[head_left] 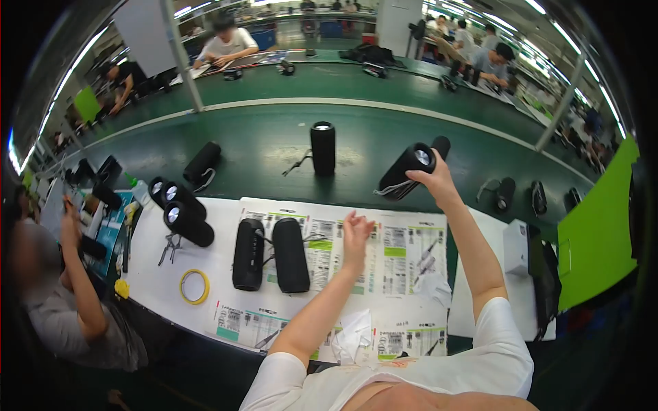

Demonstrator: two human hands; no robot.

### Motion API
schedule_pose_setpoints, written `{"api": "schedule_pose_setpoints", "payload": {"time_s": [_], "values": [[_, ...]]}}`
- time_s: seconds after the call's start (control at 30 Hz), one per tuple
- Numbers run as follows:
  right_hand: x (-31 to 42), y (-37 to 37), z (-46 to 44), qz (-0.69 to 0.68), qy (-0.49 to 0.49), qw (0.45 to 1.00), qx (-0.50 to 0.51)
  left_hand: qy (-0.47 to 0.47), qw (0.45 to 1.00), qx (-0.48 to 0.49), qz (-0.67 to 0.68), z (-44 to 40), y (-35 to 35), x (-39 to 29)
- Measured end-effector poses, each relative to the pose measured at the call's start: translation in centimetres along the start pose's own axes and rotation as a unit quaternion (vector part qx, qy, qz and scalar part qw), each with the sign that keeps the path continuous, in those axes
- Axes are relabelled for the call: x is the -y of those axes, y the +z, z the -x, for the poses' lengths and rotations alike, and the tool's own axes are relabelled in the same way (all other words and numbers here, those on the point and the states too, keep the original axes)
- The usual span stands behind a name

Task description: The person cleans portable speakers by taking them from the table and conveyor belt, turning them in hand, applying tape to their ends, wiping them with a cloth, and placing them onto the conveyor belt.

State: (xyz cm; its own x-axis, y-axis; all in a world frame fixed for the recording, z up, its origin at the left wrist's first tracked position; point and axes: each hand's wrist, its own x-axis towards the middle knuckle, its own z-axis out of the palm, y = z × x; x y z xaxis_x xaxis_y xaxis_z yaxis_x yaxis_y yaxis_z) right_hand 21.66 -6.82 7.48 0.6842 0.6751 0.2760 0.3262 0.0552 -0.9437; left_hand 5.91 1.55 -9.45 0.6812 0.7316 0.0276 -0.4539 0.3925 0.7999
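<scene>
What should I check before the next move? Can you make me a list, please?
1. Right hand has a grip on the held speaker: ok, its thumb and fingers are on it.
2. Left hand is free: ok, nothing shows in it.
3. The two black speakers on the printed sheets are apart: ok, a gap shows.
4. Printed sheets are uncluttered: not ok, a crumpled white piece lies there.
5. Held speaker is clear of the speaker behind it: cannot tell, they overlap in this view.
</scene>
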Motion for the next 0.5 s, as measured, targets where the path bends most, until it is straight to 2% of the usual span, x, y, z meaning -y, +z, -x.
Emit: {"api": "schedule_pose_setpoints", "payload": {"time_s": [0.1, 0.13, 0.2, 0.23, 0.33, 0.4, 0.5], "values": [[3.4, 0.4, 4.5, -0.019, 0.027, 0.999, 0.024, -0.078, 0.985, 0.143, 0.063, 0.7, 1.0, -2.4], [3.5, 0.5, 5.6, -0.042, 0.033, 0.998, 0.043, -0.104, 0.970, 0.195, 0.101, 1.8, 2.5, -4.4], [3.7, 1.4, 7.8, -0.087, 0.052, 0.992, 0.070, -0.148, 0.932, 0.299, 0.144, 3.0, 3.1, -4.2], [3.6, 1.8, 8.7, -0.104, 0.051, 0.991, 0.071, -0.212, 0.929, 0.258, 0.157, 4.1, 3.3, -4.6], [2.6, 3.0, 11.0, -0.164, 0.067, 0.983, 0.046, -0.231, 0.891, 0.345, 0.182, 5.0, 2.5, -3.7], [2.4, 4.3, 12.7, -0.205, 0.085, 0.975, -0.003, -0.228, 0.921, 0.280, 0.145, 5.7, 2.7, -4.0], [1.0, 5.5, 14.9, -0.167, 0.040, 0.984, -0.044, -0.233, 0.948, 0.197, 0.086, 6.7, 3.8, -5.1]]}}
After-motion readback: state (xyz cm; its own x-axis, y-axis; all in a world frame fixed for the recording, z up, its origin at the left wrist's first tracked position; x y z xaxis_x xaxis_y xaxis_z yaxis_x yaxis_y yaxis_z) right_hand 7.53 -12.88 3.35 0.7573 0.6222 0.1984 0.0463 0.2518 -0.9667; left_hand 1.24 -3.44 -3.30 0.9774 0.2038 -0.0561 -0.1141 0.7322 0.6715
